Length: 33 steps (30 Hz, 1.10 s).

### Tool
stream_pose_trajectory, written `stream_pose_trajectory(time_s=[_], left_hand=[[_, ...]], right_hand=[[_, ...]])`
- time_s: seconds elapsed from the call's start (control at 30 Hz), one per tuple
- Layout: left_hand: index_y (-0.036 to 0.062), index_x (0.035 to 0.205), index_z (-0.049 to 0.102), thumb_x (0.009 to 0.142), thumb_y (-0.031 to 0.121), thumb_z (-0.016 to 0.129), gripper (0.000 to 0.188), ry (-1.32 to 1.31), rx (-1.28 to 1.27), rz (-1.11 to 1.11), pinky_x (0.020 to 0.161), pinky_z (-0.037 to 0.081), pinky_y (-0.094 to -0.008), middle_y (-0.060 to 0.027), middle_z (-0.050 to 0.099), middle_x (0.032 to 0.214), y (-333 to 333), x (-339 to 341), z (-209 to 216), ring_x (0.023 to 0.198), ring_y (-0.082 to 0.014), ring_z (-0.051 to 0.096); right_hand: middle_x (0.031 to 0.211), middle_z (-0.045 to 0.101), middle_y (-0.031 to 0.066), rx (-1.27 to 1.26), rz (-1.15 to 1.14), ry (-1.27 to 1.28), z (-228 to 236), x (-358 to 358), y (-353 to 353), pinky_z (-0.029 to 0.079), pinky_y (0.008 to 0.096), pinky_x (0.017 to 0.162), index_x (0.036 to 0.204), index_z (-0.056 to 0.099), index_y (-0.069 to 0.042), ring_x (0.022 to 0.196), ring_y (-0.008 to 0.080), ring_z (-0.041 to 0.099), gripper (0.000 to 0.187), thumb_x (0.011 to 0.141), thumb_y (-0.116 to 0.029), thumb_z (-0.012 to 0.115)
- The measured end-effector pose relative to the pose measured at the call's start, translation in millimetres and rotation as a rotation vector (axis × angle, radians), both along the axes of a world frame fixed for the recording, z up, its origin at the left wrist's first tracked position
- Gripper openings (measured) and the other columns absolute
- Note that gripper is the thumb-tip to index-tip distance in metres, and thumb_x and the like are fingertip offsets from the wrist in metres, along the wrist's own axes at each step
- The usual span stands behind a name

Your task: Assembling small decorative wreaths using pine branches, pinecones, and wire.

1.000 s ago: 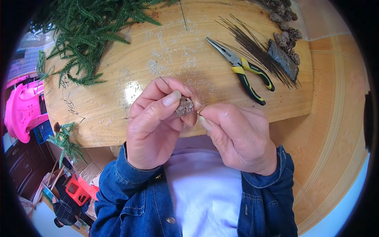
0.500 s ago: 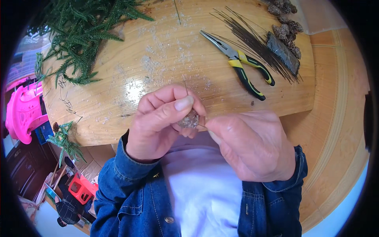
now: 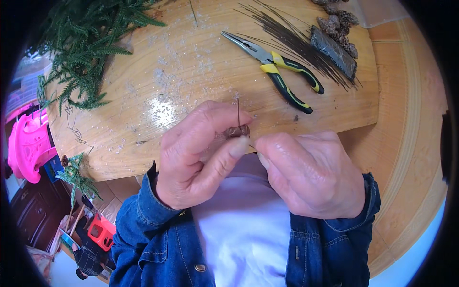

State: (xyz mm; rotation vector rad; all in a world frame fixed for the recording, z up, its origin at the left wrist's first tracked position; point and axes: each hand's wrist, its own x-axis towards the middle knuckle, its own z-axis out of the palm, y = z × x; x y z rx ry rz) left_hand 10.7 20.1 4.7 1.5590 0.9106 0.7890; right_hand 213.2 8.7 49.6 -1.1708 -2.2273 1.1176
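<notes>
Between the thumb and fingers of my left hand (image 3: 193,155) is a small brown pine cone (image 3: 237,131), partly covered by the fingertips. A thin dark wire (image 3: 238,111) stands upright from it. My right hand (image 3: 311,174) is closed in a pinch close beside it, on a thin wire end that shows briefly between the two hands. Both hands are over the near edge of the wooden table (image 3: 191,86). Beyond them lie long-nose pliers (image 3: 286,91) with black and yellow handles, their jaws slightly apart.
Dark wires (image 3: 294,40) lie beside a dark wrapped bundle (image 3: 333,51) and several pine cones (image 3: 330,25). Green artificial branches (image 3: 83,52) cover the far left; a sprig (image 3: 76,176) hangs at the left edge. Pink chair (image 3: 28,148), red stool (image 3: 102,233) and a person (image 3: 87,258) are beyond.
My left hand has turned the pine cone, and its wire now points up more clearly. The right hand stays pinched beside it. The view has shifted slightly, moving the table items leftward.
</notes>
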Motion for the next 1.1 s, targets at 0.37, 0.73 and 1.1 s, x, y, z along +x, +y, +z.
stream_pose_trajectory(time_s=[0.37, 0.73, 1.1], left_hand=[[-0.0017, 0.098, 0.061, 0.07, 0.026, 0.076, 0.042, 0.337, 0.528, -0.133, 0.067, 0.052, -0.0332, -0.0139, 0.066, 0.086, 3, -1, 2, 0.073, -0.0292, 0.064], [-0.0018, 0.093, 0.061, 0.07, 0.022, 0.075, 0.036, 0.335, 0.6, -0.125, 0.06, 0.05, -0.0336, -0.014, 0.064, 0.083, -1, -4, -4, 0.069, -0.0283, 0.064], [-0.0008, 0.087, 0.059, 0.061, 0.012, 0.077, 0.034, 0.213, 0.662, -0.178, 0.049, 0.048, -0.0321, -0.0108, 0.06, 0.078, 1, -2, -8, 0.06, -0.0236, 0.06]], right_hand=[[0.066, 0.055, 0.0134, -0.078, 0.057, -0.031, 10, 9, -1, 0.046, 0.037, 0.05, 0.093, 0.054, 0.005, 0.056, 0.0322, 0.057, 0.028, 0.067, 0.013, 0.059], [0.064, 0.055, 0.0144, -0.107, 0.073, -0.034, 8, 7, -3, 0.045, 0.0392, 0.051, 0.092, 0.054, 0.004, 0.056, 0.034, 0.056, 0.027, 0.067, 0.011, 0.059], [0.063, 0.054, 0.0131, -0.163, 0.156, -0.103, 14, 7, -2, 0.045, 0.0396, 0.05, 0.087, 0.053, 0.0, 0.056, 0.0327, 0.057, 0.024, 0.066, 0.007, 0.062]])
